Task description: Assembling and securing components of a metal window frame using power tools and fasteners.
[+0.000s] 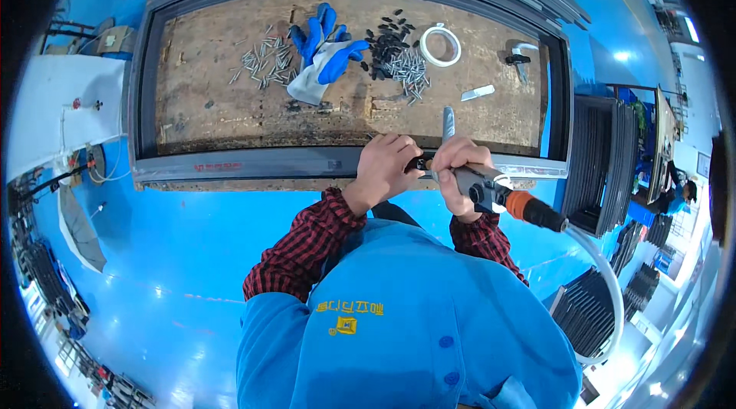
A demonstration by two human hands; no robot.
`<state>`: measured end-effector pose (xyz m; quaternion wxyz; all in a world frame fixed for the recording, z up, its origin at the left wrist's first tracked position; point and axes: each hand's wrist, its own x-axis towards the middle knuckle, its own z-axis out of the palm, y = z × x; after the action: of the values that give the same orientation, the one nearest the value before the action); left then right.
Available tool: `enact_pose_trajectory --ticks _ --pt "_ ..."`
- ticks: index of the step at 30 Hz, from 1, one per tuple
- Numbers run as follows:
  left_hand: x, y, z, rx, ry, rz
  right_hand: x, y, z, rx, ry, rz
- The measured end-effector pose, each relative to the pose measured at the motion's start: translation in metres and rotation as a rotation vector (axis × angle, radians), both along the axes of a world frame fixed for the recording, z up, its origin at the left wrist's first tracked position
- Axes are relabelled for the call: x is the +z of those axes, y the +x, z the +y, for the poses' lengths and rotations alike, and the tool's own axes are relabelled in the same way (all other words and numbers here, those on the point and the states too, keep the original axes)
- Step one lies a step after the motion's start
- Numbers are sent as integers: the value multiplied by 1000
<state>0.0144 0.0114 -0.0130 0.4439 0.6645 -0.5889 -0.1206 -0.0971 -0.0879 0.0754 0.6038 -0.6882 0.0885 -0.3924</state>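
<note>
The person's two bare hands meet over the near bar of a dark grey frame (284,164), just below the centre of the picture. The right hand (464,164) is closed around a hand tool (486,188) with a grey body and an orange collar; a pale hose (617,294) curves from the tool's end region toward the lower right. The left hand (386,167) lies on the bar with its fingers drawn narrow beside a small dark piece (415,164); whether they pinch it or only steady it cannot be told.

The step in hand appears to be fitting or fastening at this spot on the bar. The next move seems to call for a steady bar, a tool held in line with the point of work, and left fingertips kept clear of its nose.

The frame is a long, straight-sided rectangle, bowed by the lens, spanning the upper middle of the picture and lying on a worn brown tabletop (253,114). Reddish markings show on its near bar. Within its outline lie metal pins (268,62), black pieces (389,39), gloves (310,83) and a tape roll (442,63).
</note>
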Motion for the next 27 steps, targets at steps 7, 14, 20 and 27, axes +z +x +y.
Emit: enact_pose_trajectory --ticks 7,14,20,27 --pt "3 2 -1 -14 3 17 -1 2 -2 13 55 -15" --pt "2 1 -2 -9 -1 7 -7 1 -4 23 67 -81" --pt "4 2 -1 -15 9 -2 -11 3 -7 57 31 -83" --pt "0 0 -2 24 25 34 -14 5 -5 49 45 -87"
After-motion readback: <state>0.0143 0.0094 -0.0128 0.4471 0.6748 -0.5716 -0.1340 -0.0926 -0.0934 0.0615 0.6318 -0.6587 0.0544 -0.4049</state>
